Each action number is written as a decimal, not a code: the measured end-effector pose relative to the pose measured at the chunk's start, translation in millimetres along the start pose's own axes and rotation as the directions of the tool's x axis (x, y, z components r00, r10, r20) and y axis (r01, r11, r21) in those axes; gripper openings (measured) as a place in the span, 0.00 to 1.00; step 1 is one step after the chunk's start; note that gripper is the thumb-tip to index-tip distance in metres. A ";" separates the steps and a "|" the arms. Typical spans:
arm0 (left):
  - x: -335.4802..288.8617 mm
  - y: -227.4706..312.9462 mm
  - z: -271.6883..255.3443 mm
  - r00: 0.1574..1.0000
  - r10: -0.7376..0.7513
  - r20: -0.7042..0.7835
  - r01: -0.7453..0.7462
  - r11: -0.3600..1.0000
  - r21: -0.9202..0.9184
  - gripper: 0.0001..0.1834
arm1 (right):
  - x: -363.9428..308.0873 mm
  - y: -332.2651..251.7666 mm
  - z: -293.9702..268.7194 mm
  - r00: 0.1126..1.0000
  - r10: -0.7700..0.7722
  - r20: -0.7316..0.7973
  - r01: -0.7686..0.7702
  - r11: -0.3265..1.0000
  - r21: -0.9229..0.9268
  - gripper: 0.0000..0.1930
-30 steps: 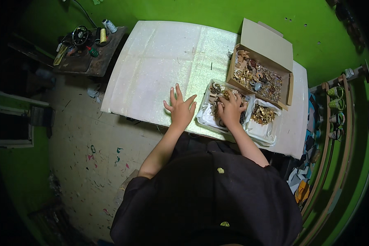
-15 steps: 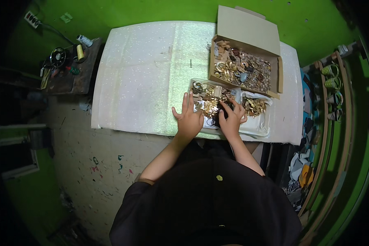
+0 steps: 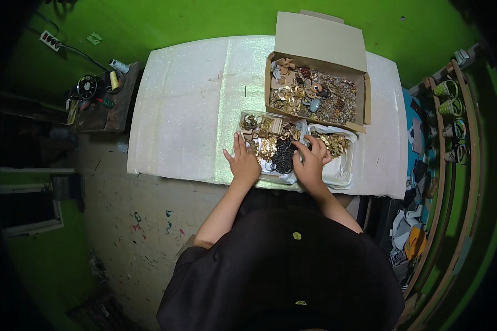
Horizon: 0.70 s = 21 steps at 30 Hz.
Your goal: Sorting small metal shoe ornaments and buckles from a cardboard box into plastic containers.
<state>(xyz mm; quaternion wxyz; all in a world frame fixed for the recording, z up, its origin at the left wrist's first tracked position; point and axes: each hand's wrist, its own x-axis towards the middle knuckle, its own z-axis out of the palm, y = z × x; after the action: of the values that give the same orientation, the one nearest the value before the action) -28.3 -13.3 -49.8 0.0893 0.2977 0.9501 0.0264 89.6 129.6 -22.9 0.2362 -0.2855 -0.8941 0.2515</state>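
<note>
Steadying the tray, perhaps, the left hand spreads its fingers; the right hand curls, fingers apart, beside black pieces

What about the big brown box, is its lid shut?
No, the box is open: its lid stands up and small bits show inside.

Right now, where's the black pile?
In the head view, right of centre: the black pile lies in the left tray, between gold pieces and the right hand.
</note>
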 end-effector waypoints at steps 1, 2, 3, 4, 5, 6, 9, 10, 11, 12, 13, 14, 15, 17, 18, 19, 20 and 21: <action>0.1 0.1 1.8 1.000 0.025 -0.015 -0.026 0.999 -0.043 0.16 | 1.6 1.6 -1.8 1.000 -0.004 0.005 0.004 1.000 0.007 0.14; 0.1 -0.3 3.5 0.998 0.049 -0.031 -0.052 0.995 -0.086 0.16 | 2.7 3.4 -3.4 1.000 -0.007 0.010 0.007 1.000 0.014 0.14; 1.5 -0.3 0.9 0.998 0.046 -0.033 -0.048 0.995 -0.083 0.16 | 3.2 5.9 -4.4 1.000 -0.010 0.010 0.010 1.000 0.018 0.14; 3.4 -0.9 -1.9 0.999 0.045 0.003 -0.044 0.995 -0.085 0.15 | 3.5 8.8 -5.5 1.000 -0.013 0.014 0.013 0.999 0.034 0.14; 3.6 -1.5 -4.6 0.998 0.043 0.039 -0.040 0.995 -0.088 0.14 | 3.5 11.5 -6.4 1.000 -0.017 0.019 0.016 0.999 0.050 0.14; 2.2 -0.1 -7.7 0.998 0.041 0.037 -0.037 0.995 -0.088 0.14 | 3.2 14.8 -7.6 1.000 -0.020 0.019 0.019 0.998 0.052 0.14; -1.2 -0.4 -11.1 0.999 0.027 -0.031 -0.029 0.998 -0.056 0.13 | 3.4 23.2 -11.4 0.999 -0.047 0.020 0.046 0.998 0.045 0.14; -3.6 -1.7 -10.0 0.999 0.021 -0.034 -0.023 0.998 -0.057 0.13 | 4.7 25.2 -13.2 0.998 -0.053 0.014 0.052 0.997 0.053 0.14; -6.0 -2.7 -9.1 0.999 0.011 -0.040 -0.014 0.998 -0.061 0.14 | 5.9 27.0 -15.1 0.998 -0.060 0.006 0.059 0.996 0.060 0.14; -6.6 -2.1 -11.3 0.999 0.005 -0.048 -0.008 0.998 -0.066 0.15 | 7.8 28.9 -16.6 0.998 -0.066 0.003 0.065 0.996 0.062 0.14; -6.7 -1.6 -11.4 0.999 -0.024 -0.046 0.021 0.997 -0.074 0.17 | 9.9 30.5 -18.2 0.997 -0.078 -0.008 0.078 0.995 0.063 0.14; -8.8 -1.1 -13.0 0.998 -0.025 -0.055 0.021 0.997 -0.073 0.17 | 12.4 31.7 -19.8 0.996 -0.090 -0.022 0.091 0.994 0.063 0.14; -10.9 1.1 -17.8 0.996 -0.054 -0.072 0.046 0.993 -0.106 0.17 | 14.9 32.7 -21.6 0.995 -0.093 -0.032 0.094 0.994 0.063 0.14; -12.5 3.5 -20.8 0.983 -0.081 -0.165 0.054 0.985 -0.165 0.19 | 21.3 33.9 -25.8 0.995 -0.100 -0.019 0.101 0.994 0.045 0.14; -12.8 6.1 -26.8 0.983 -0.075 -0.170 0.048 0.986 -0.160 0.19 | 25.4 34.2 -29.3 0.995 -0.097 -0.027 0.098 0.994 0.047 0.14; -12.3 8.9 -33.3 0.976 -0.103 -0.193 0.071 0.984 -0.166 0.19 | 30.2 34.5 -33.3 0.995 -0.099 -0.035 0.101 0.993 0.056 0.14; -11.0 12.2 -40.5 0.968 -0.130 -0.215 0.093 0.980 -0.173 0.20 | 35.1 35.1 -37.4 0.994 -0.099 -0.042 0.102 0.993 0.065 0.14; -9.6 14.3 -45.2 0.961 -0.141 -0.236 0.099 0.979 -0.181 0.21 | 39.8 36.1 -41.4 0.996 -0.082 -0.035 0.085 0.994 0.067 0.14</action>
<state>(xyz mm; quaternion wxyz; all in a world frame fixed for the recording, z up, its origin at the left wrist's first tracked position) -20.9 -6.9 -2.5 -0.0039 0.2251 0.9646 0.1373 98.3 193.4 -1.4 0.2703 -0.2435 -0.8923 0.2672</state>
